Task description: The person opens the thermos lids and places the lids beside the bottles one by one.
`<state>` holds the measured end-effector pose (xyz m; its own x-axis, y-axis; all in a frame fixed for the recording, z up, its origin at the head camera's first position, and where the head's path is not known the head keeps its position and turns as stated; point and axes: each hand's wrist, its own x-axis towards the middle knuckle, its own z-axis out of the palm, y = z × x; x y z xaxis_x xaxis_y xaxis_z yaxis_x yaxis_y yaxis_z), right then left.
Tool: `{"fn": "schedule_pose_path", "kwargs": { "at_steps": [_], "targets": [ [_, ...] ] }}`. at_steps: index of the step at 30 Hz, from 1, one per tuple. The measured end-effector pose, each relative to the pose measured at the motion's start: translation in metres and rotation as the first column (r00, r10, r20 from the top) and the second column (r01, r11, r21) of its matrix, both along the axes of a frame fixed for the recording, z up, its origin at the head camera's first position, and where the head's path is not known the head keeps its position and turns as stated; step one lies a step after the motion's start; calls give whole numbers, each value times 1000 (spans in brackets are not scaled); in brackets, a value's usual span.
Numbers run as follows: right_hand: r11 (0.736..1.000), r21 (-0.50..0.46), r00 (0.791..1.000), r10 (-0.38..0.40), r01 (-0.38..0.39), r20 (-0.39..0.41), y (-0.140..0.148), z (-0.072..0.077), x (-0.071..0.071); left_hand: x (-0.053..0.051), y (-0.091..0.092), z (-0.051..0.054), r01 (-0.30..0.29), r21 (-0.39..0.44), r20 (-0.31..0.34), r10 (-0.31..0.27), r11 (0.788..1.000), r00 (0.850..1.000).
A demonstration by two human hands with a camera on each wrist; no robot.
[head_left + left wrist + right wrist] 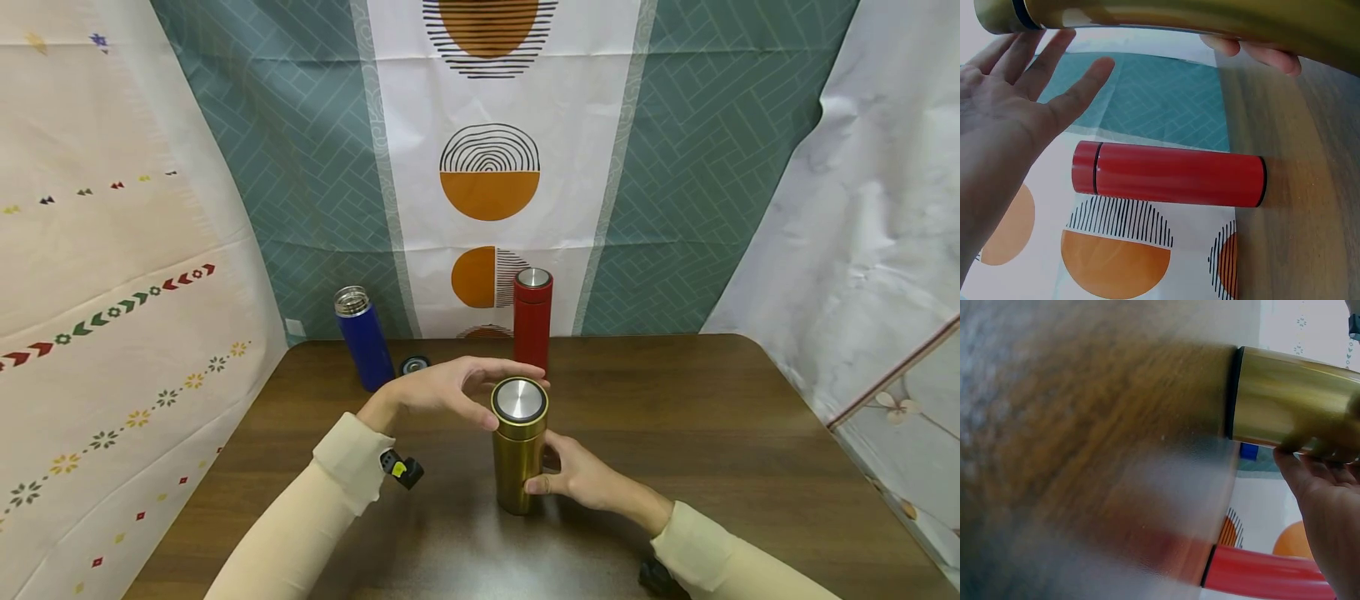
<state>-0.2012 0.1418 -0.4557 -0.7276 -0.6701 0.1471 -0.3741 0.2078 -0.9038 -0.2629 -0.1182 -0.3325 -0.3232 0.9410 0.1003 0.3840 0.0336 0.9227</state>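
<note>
A gold thermos bottle (pixel 513 473) stands upright on the wooden table, its silver-topped lid on. My right hand (pixel 576 477) grips its body from the right, thumb in front and fingers reaching behind. Around the lid's left and far side, my left hand (pixel 450 387) is held with fingers extended and apart; in the left wrist view, the thumb of that hand (pixel 1019 106) is clear of the gold metal. Behind stands a red thermos bottle (pixel 532 321), lid on, also seen in the right wrist view as a red bottle (pixel 1266 573).
To the back left is a blue thermos bottle (pixel 366 346) without its lid, its steel neck showing. A round dark lid (pixel 414 364) lies beside it on the table (pixel 675 417). Patterned cloth (pixel 300 167) hangs along the back and sides.
</note>
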Motion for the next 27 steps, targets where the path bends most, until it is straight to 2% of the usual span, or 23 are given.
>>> {"fn": "schedule_pose_path", "kwargs": {
  "at_steps": [6, 9, 13, 17, 19, 22, 27],
  "targets": [
    [1000, -2, 1000, 3, -3, -7, 0, -2, -1, 1, 0, -2, -17, 8, 18, 17, 1000, 1000],
    [1000, -2, 1000, 3, -3, -23, 0, -2, -1, 3, 1, -4, -45, 30, 23, 44, 999, 999],
    [1000, 3, 1000, 2, -2, -29, 0, -3, -1, 8, 4, -9, -113, 59, 54, 110, 992, 992],
    [1000, 6, 1000, 6, -6, -9, 0, -2, -1, 15, 7, -16, -195, 76, 91, 188, 978, 978],
    [1000, 5, 1000, 7, -7, -6, -1, -2, 0, 16, 7, -19, -217, 84, 100, 208, 973, 973],
    [1000, 1, 1000, 5, -5, -7, -1, -2, 0, 16, 6, -20, -201, 92, 101, 192, 975, 976],
    [1000, -3, 1000, 2, -2, -23, 0, -2, -1, 10, 3, -14, -104, 62, 55, 101, 993, 993]
  ]
}}
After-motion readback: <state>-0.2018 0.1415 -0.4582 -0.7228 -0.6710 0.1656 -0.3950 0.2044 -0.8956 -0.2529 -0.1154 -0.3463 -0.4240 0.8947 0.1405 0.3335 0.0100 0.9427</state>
